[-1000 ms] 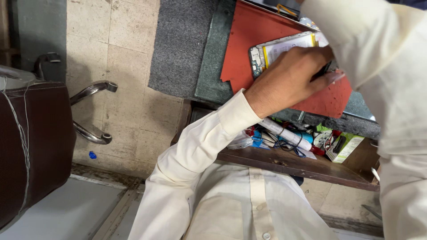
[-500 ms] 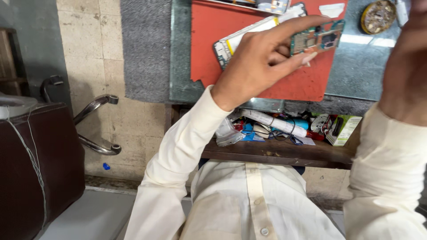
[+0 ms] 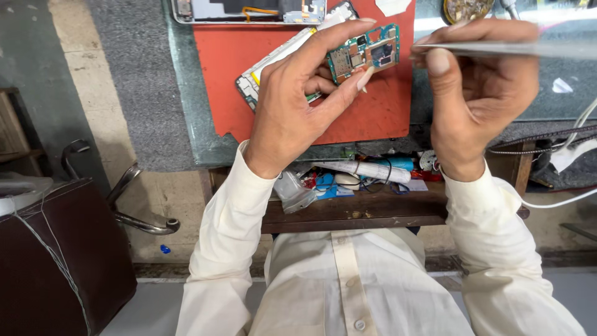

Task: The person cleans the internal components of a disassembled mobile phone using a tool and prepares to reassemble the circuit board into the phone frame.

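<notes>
While raised off the red rubber mat (image 3: pixel 373 118) since a second ago: left hand (image 3: pixel 298 106) pinching small green circuit board (image 3: pixel 364 53), right hand (image 3: pixel 479 93) gripping thin metal tweezers (image 3: pixel 497 48) just beside.

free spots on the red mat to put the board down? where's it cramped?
Bare red mat below the circuit board and left hand, and its left strip beside the white phone frame. Crowded: the drawer under the desk edge, and the top edge by the opened phone.
</notes>
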